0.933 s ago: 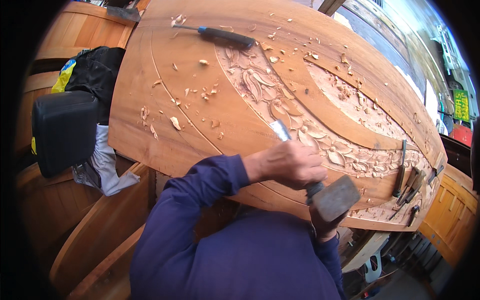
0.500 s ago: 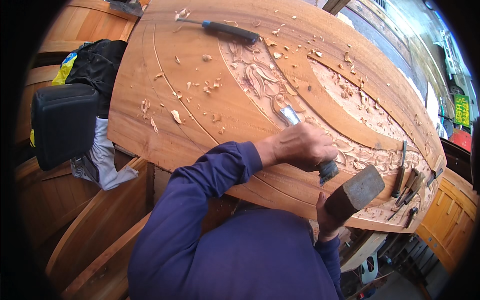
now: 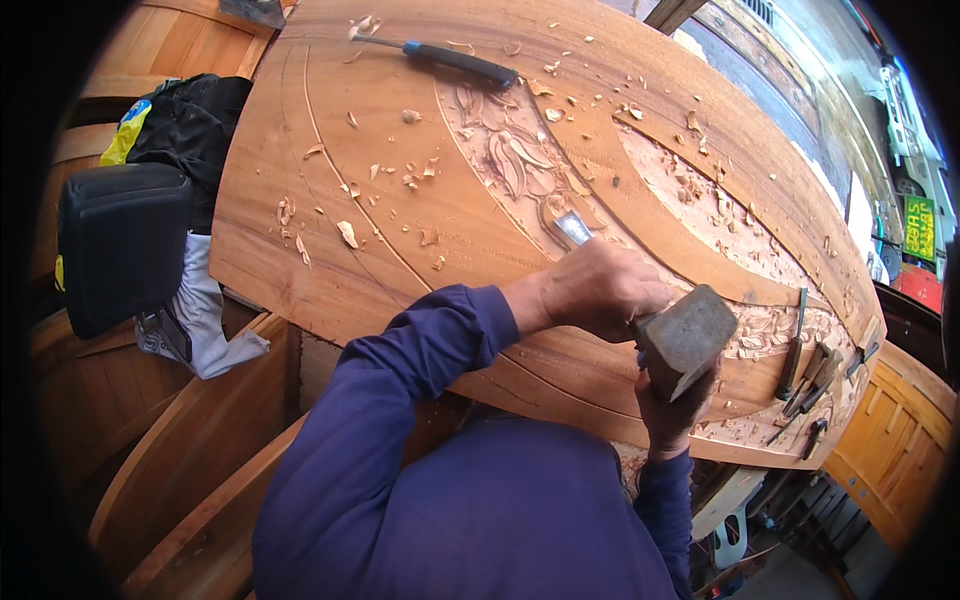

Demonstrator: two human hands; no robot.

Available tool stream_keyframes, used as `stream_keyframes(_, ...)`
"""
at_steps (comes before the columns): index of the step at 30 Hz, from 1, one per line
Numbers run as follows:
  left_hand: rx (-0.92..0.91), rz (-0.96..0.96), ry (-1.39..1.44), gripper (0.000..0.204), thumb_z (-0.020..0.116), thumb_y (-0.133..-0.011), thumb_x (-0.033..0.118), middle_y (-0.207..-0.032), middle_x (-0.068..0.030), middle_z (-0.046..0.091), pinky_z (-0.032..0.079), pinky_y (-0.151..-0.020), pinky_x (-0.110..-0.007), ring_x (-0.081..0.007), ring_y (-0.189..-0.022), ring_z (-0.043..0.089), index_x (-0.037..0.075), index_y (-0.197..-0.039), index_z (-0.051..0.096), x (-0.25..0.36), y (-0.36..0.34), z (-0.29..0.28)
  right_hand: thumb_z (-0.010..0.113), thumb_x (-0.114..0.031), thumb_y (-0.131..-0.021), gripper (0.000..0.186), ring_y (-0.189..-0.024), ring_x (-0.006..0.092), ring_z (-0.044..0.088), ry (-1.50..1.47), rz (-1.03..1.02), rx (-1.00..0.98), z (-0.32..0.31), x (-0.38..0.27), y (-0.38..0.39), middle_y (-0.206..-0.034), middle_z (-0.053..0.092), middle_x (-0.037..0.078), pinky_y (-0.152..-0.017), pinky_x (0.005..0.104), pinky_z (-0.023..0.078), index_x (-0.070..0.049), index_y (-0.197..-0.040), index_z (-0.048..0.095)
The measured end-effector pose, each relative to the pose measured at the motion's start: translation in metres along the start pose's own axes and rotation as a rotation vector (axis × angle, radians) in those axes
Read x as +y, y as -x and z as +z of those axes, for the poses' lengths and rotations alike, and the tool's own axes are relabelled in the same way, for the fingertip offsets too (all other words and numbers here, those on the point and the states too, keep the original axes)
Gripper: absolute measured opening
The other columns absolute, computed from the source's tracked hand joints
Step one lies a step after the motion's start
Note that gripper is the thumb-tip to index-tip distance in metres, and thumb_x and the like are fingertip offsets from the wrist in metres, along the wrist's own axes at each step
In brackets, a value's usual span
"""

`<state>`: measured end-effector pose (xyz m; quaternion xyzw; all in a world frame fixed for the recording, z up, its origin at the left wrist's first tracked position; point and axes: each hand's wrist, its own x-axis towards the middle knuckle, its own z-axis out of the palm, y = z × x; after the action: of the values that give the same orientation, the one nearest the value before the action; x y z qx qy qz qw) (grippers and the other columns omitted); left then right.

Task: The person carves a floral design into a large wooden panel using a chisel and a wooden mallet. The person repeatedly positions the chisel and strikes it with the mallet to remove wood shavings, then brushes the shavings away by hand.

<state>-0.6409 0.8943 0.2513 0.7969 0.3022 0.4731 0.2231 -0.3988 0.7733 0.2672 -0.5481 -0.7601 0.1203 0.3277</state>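
Head view: nearest the body, the right hand (image 3: 670, 416) is hanging over the near edge of the wooden panel (image 3: 280, 185), its fingers clamping around a dark block mallet (image 3: 690, 335), though the block is hiding part of that grip. Just beyond and to the left, the left hand (image 3: 607, 288) is closing tightly around a chisel (image 3: 574, 228), its fingers wrapping together over the handle. The chisel is lying with its long axis slanting from the near side, toward the right end, up to the far-left side, its broad metal blade pointing away from the body over the carved leaf band (image 3: 520, 165). The mallet is standing just past the handle's rear end, roughly in line with that axis and on the side opposite the blade; whether it is touching the handle, I cannot tell. Of the two, the right hand is sitting nearer that rear end's side of the grip. Toward the panel's near-right corner, a slim chisel (image 3: 793, 350) is resting beside other hand tools (image 3: 818, 383). Farther off, toward the far-left corner, a black-and-blue-handled tool (image 3: 460, 62) is lying among curled shavings (image 3: 348, 234).
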Motion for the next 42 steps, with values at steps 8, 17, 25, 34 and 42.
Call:
stream_keyframes(8, -0.015, -0.013, 0.084, 0.014, 0.079, -0.078, 0.022, -0.071, -0.001, 0.061, 0.051, -0.054, -0.038, -0.0233, -0.065, 0.066, 0.014, -0.082, 0.067, -0.001, 0.002, -0.003, 0.087, -0.019, -0.078, 0.084, -0.106, 0.0346, 0.068, 0.043, -0.118, -0.094, 0.001, 0.028, 0.014, -0.125, 0.062, 0.02, -0.093, 0.0461, 0.055, 0.001, -0.145, 0.041)
stream_keyframes(17, -0.118, 0.006, 0.039, 0.024, 0.08, -0.083, 0.026, -0.069, -0.0039, 0.058, 0.05, -0.054, -0.04, -0.0259, -0.062, 0.063, 0.013, -0.075, 0.061, -0.001, 0.004, -0.012, 0.088, -0.025, -0.082, 0.077, -0.106, 0.0305, 0.062, -0.04, -0.109, -0.051, 0.012, 0.023, 0.022, -0.118, 0.061, 0.014, -0.089, 0.0448, 0.051, -0.005, -0.143, 0.045)
stream_keyframes(25, -0.114, -0.009, 0.122, 0.024, 0.079, -0.087, 0.025, -0.07, -0.0055, 0.059, 0.051, -0.055, -0.04, -0.0289, -0.065, 0.065, 0.013, -0.075, 0.062, -0.004, 0.003, -0.019, 0.088, -0.031, -0.083, 0.067, -0.097, 0.0265, 0.068, -0.219, 0.187, -0.196, 0.012, 0.045, 0.04, -0.107, 0.069, 0.015, -0.084, 0.0394, 0.056, -0.002, -0.136, 0.058)
stream_keyframes(34, -0.143, 0.013, 0.158, 0.024, 0.08, -0.085, 0.023, -0.069, -0.0052, 0.058, 0.049, -0.053, -0.041, -0.0286, -0.063, 0.064, 0.013, -0.074, 0.062, -0.008, 0.005, -0.024, 0.089, -0.016, -0.081, 0.092, -0.079, 0.0292, 0.068, -0.093, 0.03, -0.21, 0.008, 0.017, 0.022, -0.106, 0.069, 0.016, -0.069, 0.0387, 0.057, -0.009, -0.156, 0.036)
stream_keyframes(42, -0.188, 0.062, 0.18, 0.033, 0.081, -0.084, 0.025, -0.069, -0.0041, 0.056, 0.046, -0.05, -0.04, -0.0269, -0.061, 0.062, 0.013, -0.071, 0.053, -0.012, 0.011, -0.029, 0.082, -0.015, -0.088, 0.097, -0.079, 0.0316, 0.069, -0.13, -0.108, -0.249, 0.012, 0.019, 0.013, -0.104, 0.068, 0.017, -0.066, 0.0416, 0.059, -0.016, -0.165, 0.025)
